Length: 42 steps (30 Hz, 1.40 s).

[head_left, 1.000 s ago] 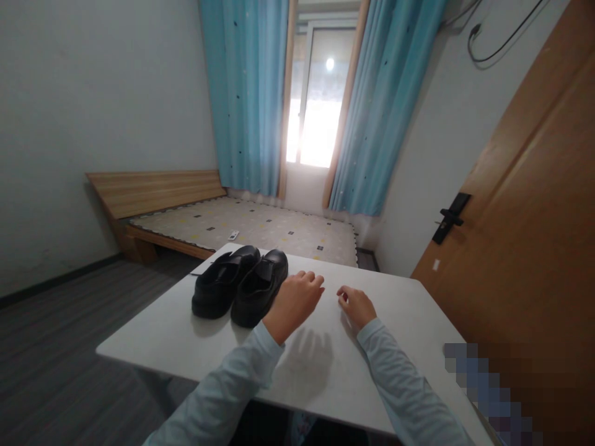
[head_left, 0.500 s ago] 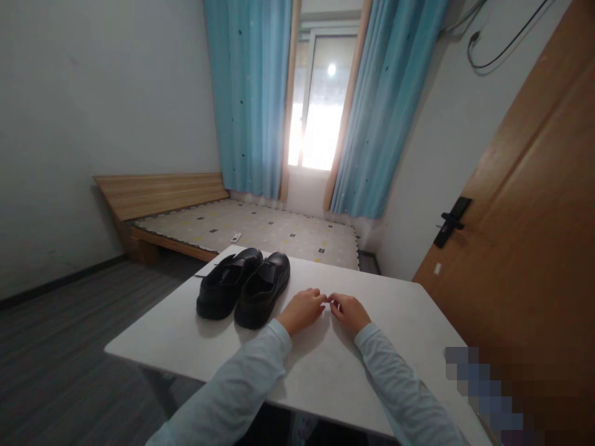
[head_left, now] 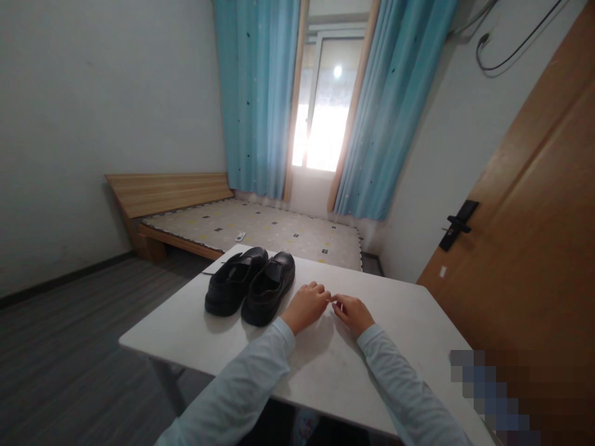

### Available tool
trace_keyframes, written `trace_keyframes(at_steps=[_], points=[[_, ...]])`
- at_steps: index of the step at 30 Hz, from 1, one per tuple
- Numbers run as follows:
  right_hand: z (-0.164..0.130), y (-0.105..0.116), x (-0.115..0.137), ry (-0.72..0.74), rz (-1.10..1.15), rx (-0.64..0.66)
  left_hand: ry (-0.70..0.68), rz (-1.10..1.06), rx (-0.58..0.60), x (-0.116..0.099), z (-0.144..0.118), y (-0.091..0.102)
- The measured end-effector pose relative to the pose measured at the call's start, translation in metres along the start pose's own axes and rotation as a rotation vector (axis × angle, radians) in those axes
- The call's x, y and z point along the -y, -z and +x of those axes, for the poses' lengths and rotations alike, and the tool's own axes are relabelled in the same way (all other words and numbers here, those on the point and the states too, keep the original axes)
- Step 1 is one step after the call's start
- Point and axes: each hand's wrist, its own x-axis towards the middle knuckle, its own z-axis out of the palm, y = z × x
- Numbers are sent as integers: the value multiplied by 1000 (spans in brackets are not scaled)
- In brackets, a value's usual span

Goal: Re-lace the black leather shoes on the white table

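We rest both our hands on the white table (head_left: 409, 322), close in front of us. Our left hand (head_left: 304, 306) and our right hand (head_left: 356, 313) meet at the fingertips, and the fingers of both are curled in. It looks as if they pinch something tiny between them, but it is too small to see, so we cannot tell if they hold anything at all. Just to the left of our left hand stand two black shoes — the left shoe (head_left: 235, 288) and the right shoe (head_left: 269, 296) — side by side and touching, toes toward us. The right shoe is very near our left hand, yet our hand is not on it. We think the shoes are the thing to work on, and no hand has hold of one so far. To take up a shoe, we judge, a hand must uncurl, slide left and close around the shoe's side. Behind the table are a bed (head_left: 260, 229), blue curtains (head_left: 255, 99) and a wooden door (head_left: 534, 235).
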Motion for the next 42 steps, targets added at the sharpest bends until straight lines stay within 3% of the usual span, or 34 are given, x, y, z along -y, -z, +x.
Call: trace_keyframes(at_steps=[6, 11, 17, 22, 30, 36, 42], points=[[-2, -2, -2, -2, 5, 4, 53, -9, -98, 12, -2, 21], [-1, 0, -5, -13, -14, -5, 151, 74, -180, 20, -14, 51], [2, 7, -8, -39, -48, -17, 289, 111, -341, 51, -42, 79], [2, 11, -12, -48, -72, -28, 215, 2, -323, 76, -63, 73], [2, 12, -15, -38, -57, -48, 72, -96, -149, 96, -91, 51], [2, 14, -14, -44, -48, -63, 94, -155, -73, 99, -88, 54], [3, 13, -15, -48, -44, -71, 105, -152, -90, 96, -82, 63]])
